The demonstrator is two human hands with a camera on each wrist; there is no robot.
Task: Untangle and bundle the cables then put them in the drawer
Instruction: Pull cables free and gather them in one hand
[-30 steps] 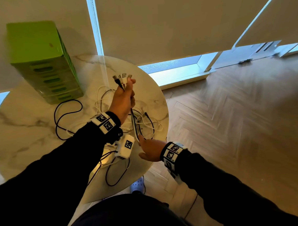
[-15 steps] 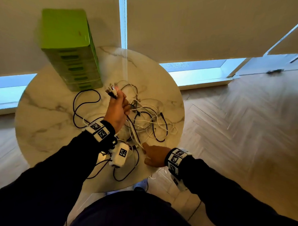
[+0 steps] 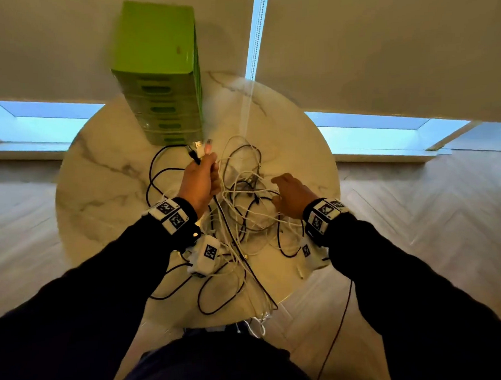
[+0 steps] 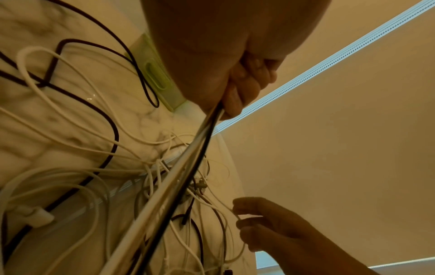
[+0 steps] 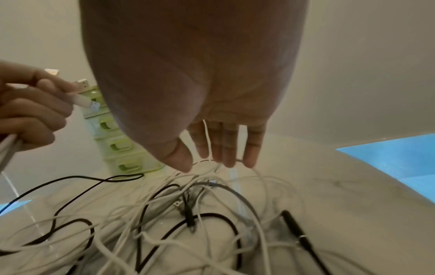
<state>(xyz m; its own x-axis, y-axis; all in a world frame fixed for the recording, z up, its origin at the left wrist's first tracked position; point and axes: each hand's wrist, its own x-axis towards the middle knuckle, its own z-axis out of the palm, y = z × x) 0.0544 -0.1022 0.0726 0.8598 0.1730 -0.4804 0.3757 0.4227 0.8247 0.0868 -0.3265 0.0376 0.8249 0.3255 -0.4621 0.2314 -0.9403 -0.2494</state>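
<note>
Left hand (image 3: 200, 180) clamps a bunch of black and white cables (image 3: 213, 217); right hand (image 3: 291, 195), fingers apart, touches a thin white strand (image 5: 208, 141) on the round marble desk (image 3: 99, 179); green plastic drawer tower (image 3: 158, 76) at 12 o'clock.

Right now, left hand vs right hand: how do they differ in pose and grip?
The left hand is fisted around several cable ends, plugs sticking out above it; the right hand has its fingers straight and relaxed, gripping nothing, though a thin white strand runs between them. The left is raised nearer the green drawer unit; the right sits lower, over the tangled cables. Both are above the round marble table.
</note>
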